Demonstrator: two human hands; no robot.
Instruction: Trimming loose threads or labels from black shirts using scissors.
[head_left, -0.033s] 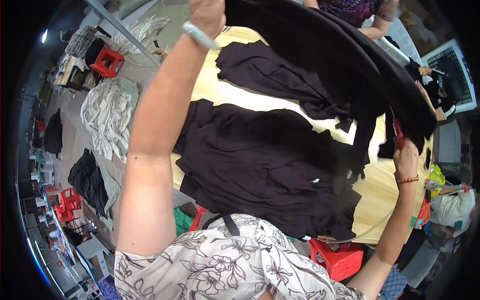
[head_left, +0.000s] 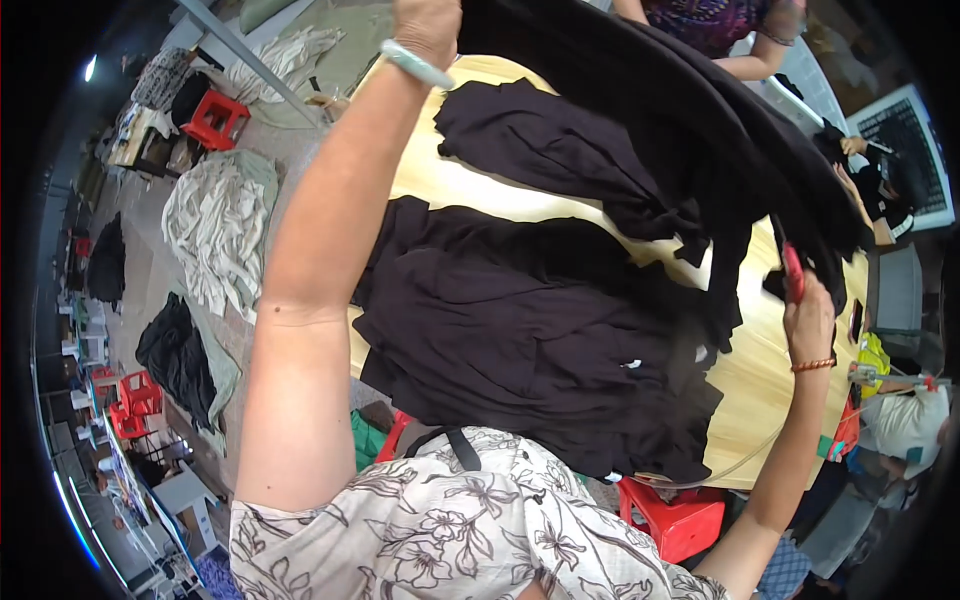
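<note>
My left hand (head_left: 428, 28) is closed on one end of a long black garment (head_left: 700, 105) at the top of the head view; its fingertips are partly cut off. The cloth hangs in a wide arc above the table, down toward my right hand (head_left: 810, 312). That hand is closed around a red-handled tool (head_left: 793, 270), whose working end is hidden against the dark cloth. Whether my right fingers also pinch the garment cannot be seen. Below lie a heap of black garments (head_left: 520, 310) nearest me and a smaller black garment (head_left: 545, 135) farther off.
The pale wooden table (head_left: 755, 400) has a rounded edge. Across it stands another person (head_left: 755, 60). A red stool (head_left: 680, 520) is under the near edge. White cloth (head_left: 215, 225) and dark cloth (head_left: 180, 360) lie on the floor at left, near a red stool (head_left: 215, 120).
My left hand has shifted slightly right and up. The garment's right end has swung a little, showing more of the table, and the red-handled tool has moved slightly.
</note>
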